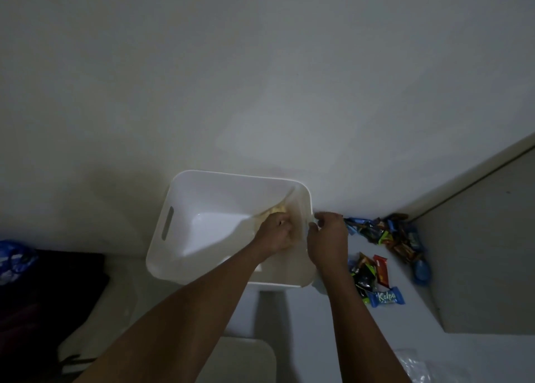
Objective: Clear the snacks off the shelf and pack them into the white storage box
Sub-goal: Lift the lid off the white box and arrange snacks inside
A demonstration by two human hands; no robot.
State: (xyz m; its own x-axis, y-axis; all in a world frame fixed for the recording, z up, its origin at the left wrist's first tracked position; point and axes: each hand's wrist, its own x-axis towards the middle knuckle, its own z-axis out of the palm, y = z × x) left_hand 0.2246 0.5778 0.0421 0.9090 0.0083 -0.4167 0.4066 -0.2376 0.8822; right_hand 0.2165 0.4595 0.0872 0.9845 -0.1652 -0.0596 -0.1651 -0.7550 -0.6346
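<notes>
The white storage box (pixel 185 209) stands against the wall with a slot handle on its left side. My left hand (pixel 275 232) is inside it, closed on a pale yellow snack packet (pixel 278 209) near the right inner wall. My right hand (pixel 327 238) rests at the box's right rim, fingers curled at the edge; whether it grips the rim is unclear. Small wrapped snacks lie on the white shelf (pixel 399 322) to the right: a heap in the corner (pixel 385 232), a nearer cluster (pixel 367 272) and a blue Kalpa packet (pixel 386 297).
A side panel (pixel 477 252) closes the shelf on the right. A blue round object (pixel 421 269) sits beside the corner heap. Clear plastic (pixel 417 365) lies at the lower right. A dark bag and blue plastic (pixel 14 258) are at the left. A white surface (pixel 240 359) is below.
</notes>
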